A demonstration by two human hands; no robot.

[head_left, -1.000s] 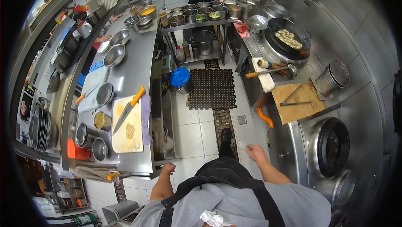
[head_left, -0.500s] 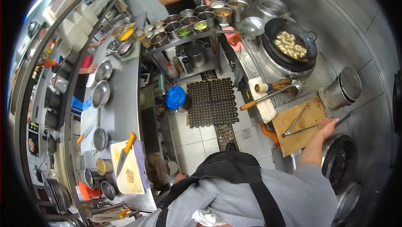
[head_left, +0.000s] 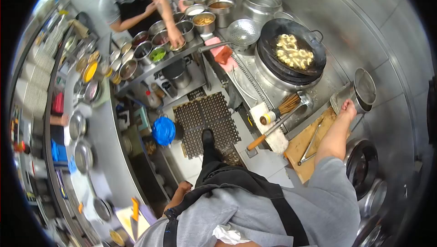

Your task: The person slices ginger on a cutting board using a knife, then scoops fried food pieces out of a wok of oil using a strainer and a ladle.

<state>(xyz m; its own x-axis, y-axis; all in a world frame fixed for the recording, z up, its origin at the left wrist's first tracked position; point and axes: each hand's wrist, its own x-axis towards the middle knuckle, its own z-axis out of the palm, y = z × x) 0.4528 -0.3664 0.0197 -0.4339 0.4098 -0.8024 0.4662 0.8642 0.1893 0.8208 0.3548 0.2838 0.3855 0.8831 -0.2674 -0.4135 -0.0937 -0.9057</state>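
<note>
My right hand (head_left: 348,109) is closed beside a metal pot (head_left: 336,103) with a round mesh strainer (head_left: 365,85) at its top. What the fingers grip is hidden. Just below lie metal tongs (head_left: 309,146) on a brown board (head_left: 298,144). My left hand (head_left: 184,187) hangs low at my side near the counter, fingers curled, with nothing visible in it. Pale, lumpy pieces of food (head_left: 293,52) sit in oil in a black wok (head_left: 268,42) on the stove.
A ladle (head_left: 277,128) and a bamboo brush (head_left: 287,105) lie at the stove's edge. A perforated skimmer (head_left: 246,32) rests farther back. Across the aisle, a co-worker's hand (head_left: 175,35) reaches into a row of metal pots. A rubber mat (head_left: 207,119) covers the floor near a blue-covered bin (head_left: 164,131).
My right hand has left the tongs' side and moved up to the pot with the strainer, its fingers now curled. One foot has stepped onto the mat. The co-worker has leaned over the pots.
</note>
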